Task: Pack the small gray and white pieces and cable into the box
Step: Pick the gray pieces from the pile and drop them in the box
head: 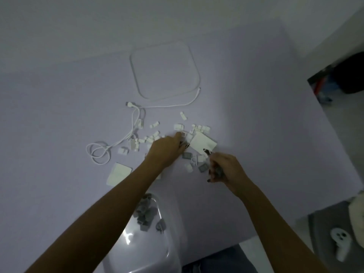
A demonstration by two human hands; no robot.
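While the left hand (167,148) curls over white pieces (151,137) on the table (256,125), the right hand (224,170) grips gray pieces (218,171).

Pale lilac table (59,119) fills most of the view. At 3 o'clock, past the table edge, dark blurry clutter (338,79) w/ a red-orange bit, can't tell what it is. At 4–5 o'clock, gray mat (319,233) on the floor w/ a white controller-like obj (339,243) lying on it. At 6 o'clock, blue jeans (220,261) just below the table edge
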